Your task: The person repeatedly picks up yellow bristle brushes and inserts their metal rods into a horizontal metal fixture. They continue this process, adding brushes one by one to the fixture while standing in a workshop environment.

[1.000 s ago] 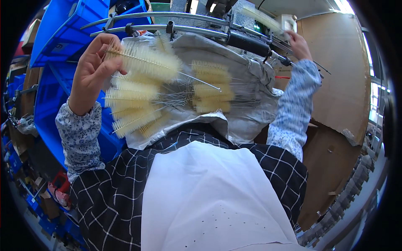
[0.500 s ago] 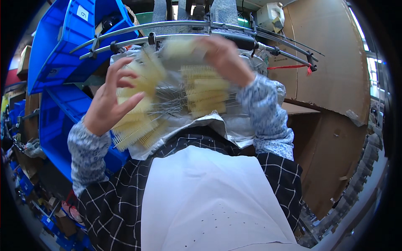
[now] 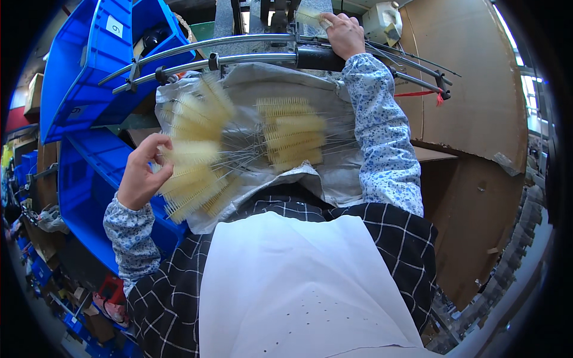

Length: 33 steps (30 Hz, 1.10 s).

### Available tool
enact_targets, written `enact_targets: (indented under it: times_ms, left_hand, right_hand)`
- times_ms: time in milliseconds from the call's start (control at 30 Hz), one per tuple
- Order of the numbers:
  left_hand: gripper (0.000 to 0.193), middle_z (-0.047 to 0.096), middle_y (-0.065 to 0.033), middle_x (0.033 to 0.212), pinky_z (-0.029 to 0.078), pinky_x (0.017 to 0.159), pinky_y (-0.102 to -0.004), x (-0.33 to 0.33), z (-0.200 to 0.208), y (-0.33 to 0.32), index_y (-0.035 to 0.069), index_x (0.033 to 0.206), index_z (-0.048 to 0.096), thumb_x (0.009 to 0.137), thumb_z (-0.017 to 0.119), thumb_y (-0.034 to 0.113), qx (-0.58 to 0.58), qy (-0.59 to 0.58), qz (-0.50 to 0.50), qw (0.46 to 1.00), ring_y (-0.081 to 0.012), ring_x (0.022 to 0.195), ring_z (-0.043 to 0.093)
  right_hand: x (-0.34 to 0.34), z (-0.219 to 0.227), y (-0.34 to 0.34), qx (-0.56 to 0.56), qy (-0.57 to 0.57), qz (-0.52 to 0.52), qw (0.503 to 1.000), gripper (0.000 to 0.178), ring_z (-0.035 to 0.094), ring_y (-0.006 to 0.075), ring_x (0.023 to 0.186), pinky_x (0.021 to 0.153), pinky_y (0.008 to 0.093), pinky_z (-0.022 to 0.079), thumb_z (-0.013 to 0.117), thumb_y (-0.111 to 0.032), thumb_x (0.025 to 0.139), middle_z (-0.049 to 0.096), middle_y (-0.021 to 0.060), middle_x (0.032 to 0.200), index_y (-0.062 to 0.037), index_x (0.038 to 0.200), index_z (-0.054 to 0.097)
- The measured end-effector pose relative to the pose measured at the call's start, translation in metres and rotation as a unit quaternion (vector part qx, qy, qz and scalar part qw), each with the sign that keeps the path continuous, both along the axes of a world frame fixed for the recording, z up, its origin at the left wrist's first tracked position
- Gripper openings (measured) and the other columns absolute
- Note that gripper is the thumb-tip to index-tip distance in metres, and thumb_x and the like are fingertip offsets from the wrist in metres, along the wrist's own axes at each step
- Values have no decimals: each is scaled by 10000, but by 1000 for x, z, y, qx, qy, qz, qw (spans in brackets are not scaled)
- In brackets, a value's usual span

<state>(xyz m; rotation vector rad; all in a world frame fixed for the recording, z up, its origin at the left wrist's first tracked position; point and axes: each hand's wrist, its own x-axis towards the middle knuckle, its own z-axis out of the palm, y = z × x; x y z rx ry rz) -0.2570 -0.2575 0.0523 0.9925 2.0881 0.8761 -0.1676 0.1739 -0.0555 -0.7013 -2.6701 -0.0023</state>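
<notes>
Yellow-bristled wire brushes lie in two piles on a pale sheet across my lap. The left pile (image 3: pixel 200 182) fans out, its thin wire stems pointing to the middle; the right pile (image 3: pixel 295 134) is stacked more evenly. My left hand (image 3: pixel 142 170) is at the outer side of the left pile, with thumb and fingers curled round the bristled end of a brush (image 3: pixel 194 153). Beyond the metal rails, my right hand (image 3: pixel 346 36) is closed on another brush (image 3: pixel 309 17), whose bristles stick out to the left. Its stem is hidden by the fingers.
Curved metal rails (image 3: pixel 250 58) run across in front of me. Blue plastic bins (image 3: pixel 89 173) stand at the left. At the right are a big cardboard box (image 3: pixel 471 89) and a white jug (image 3: pixel 383 22). A red strip (image 3: pixel 440 100) hangs from the rail's right end.
My right hand has moved forward past the rails, carrying a brush. My left hand has come lower, and its spread fingers have closed in on a brush of the left pile.
</notes>
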Motion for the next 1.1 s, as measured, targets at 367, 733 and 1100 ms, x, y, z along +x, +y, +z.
enact_targets:
  times_ms: [367,733,1100]
  left_hand:
    - [313,439,-31,912,364,769,-240,4,34,3,24,962,461,670,570,-1,189,16,24,982,-114,827,448]
    - [330,446,-41,920,357,788,-249,2,37,-3,27,971,460,656,553,-11,189,41,32,981,-120,839,442]
    - [334,439,-52,927,343,783,-263,1,49,-4,50,980,453,663,553,15,201,76,18,977,-132,848,425]
  right_hand:
    - [-19,16,5,-18,-74,11,997,303,410,212,1037,835,410,308,447,-182,785,534,23,1017,-249,1060,554]
    - [35,-9,32,-27,45,-106,993,358,497,244,993,856,409,352,525,-253,761,551,52,1054,-161,1107,535]
    - [-5,-6,-11,-56,63,-72,994,310,533,243,939,778,441,382,515,-163,723,572,74,991,-109,1023,572]
